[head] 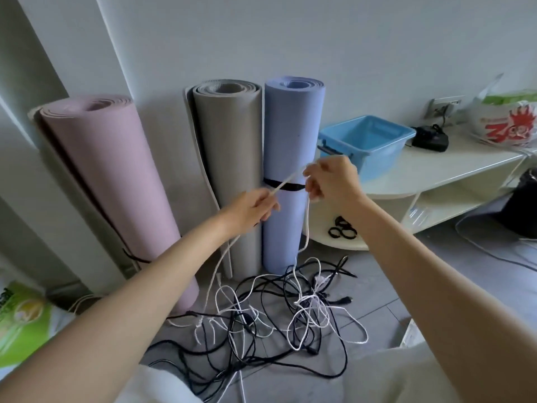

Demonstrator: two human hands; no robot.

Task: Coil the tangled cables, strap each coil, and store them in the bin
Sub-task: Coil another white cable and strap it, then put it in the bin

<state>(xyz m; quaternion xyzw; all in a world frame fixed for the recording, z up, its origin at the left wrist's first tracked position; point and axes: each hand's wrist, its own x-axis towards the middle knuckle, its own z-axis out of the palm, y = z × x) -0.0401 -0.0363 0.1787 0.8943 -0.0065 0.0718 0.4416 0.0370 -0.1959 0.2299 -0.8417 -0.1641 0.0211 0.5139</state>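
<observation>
Here, both arms stretched to frame centre: left hand (252, 206) and right hand (331, 178) pinching white cable (286, 181), taut between.

Both hands, left (251, 206) and right (331, 178), pinch a white cable (287, 180) taut above the tangle (276, 309).

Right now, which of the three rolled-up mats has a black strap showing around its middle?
The blue mat, rightmost of the three, behind the hands. The grey mat shows no strap, and the pink mat has its band near the bottom.
</observation>
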